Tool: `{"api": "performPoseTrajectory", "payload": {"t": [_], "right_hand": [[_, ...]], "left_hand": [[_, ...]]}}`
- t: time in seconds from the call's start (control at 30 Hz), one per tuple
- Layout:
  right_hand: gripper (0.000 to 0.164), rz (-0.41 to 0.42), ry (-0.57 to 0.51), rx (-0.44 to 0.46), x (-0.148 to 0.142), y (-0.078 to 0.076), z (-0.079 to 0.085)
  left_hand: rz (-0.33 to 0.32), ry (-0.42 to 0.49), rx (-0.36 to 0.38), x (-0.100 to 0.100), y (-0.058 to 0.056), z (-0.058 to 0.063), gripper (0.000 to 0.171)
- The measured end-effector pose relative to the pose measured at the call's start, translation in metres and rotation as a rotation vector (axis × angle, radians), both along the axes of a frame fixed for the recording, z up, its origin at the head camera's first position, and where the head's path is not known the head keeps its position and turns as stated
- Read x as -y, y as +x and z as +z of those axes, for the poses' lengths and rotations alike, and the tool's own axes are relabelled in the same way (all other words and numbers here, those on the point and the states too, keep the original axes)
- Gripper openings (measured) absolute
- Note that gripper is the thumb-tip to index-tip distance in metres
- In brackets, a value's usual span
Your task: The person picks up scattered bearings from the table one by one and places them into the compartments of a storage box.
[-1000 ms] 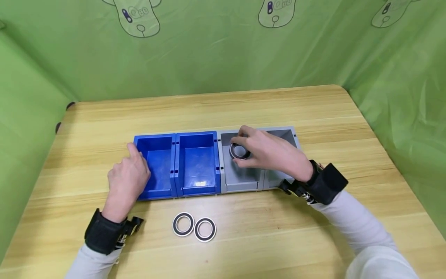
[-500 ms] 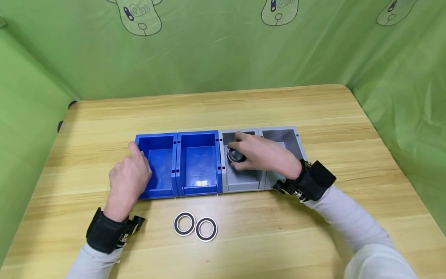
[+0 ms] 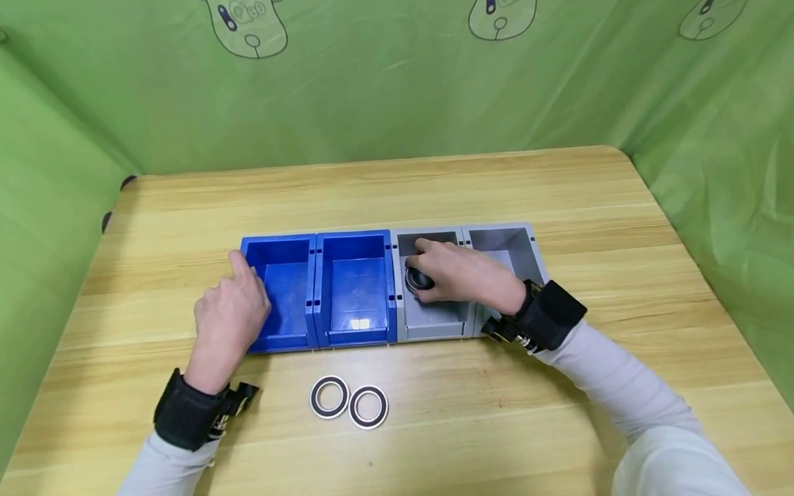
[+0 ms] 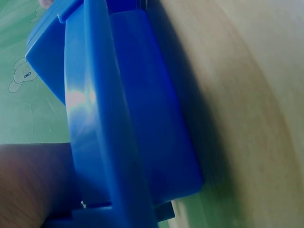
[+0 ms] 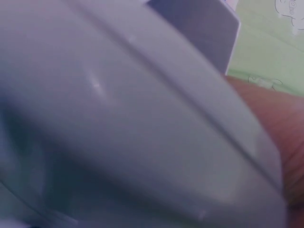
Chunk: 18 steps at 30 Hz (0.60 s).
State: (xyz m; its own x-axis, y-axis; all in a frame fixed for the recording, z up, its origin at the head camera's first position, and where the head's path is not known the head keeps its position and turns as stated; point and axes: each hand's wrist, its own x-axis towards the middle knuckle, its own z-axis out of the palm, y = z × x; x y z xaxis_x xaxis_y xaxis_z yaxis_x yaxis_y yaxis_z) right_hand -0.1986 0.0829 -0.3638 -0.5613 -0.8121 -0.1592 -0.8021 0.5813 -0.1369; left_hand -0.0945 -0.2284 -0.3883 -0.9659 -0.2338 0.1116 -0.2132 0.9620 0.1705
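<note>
My right hand (image 3: pixel 462 275) reaches into the left grey bin (image 3: pixel 434 332) and pinches a ball bearing (image 3: pixel 412 282) between thumb and fingers, low inside it. The bearing is a ring with a dark band, partly covered by the fingers. At the far left, my left hand (image 3: pixel 229 310) grips the side wall of the outer blue bin (image 3: pixel 282 296), its index finger lying along the outside; the other fingertips are hidden. On the table in front, two more ball bearings, a left one (image 3: pixel 320 406) and a right one (image 3: pixel 356 418), lie flat, side by side, black with silver rims.
A second blue bin (image 3: pixel 355 296) and a right grey bin (image 3: pixel 505 241) complete the joined row on the wooden table (image 3: pixel 434 427). Green cloth (image 3: pixel 384 103) hangs behind the table and at both sides. The right forearm crosses over the right grey bin.
My right hand has lowered the bearing deeper into the left grey bin, and its wrist has shifted left. My left hand keeps its place on the blue bin.
</note>
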Motion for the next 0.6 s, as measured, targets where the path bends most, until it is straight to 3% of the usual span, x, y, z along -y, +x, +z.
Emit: {"api": "performPoseTrajectory", "payload": {"t": [0.2, 0.4, 0.6], "right_hand": [[0.027, 0.053, 0.005, -0.066, 0.001, 0.001, -0.002], [0.037, 0.025, 0.046, -0.057, 0.003, 0.003, 0.000], [0.045, -0.036, -0.123, -0.123, -0.009, 0.010, 0.016]], "left_hand": [[0.006, 0.000, 0.014, 0.001, 0.000, 0.002, 0.026], [-0.006, -0.004, -0.003, 0.002, 0.000, 0.001, 0.026], [-0.016, -0.005, -0.002, 0.003, 0.000, -0.001, 0.026]]}}
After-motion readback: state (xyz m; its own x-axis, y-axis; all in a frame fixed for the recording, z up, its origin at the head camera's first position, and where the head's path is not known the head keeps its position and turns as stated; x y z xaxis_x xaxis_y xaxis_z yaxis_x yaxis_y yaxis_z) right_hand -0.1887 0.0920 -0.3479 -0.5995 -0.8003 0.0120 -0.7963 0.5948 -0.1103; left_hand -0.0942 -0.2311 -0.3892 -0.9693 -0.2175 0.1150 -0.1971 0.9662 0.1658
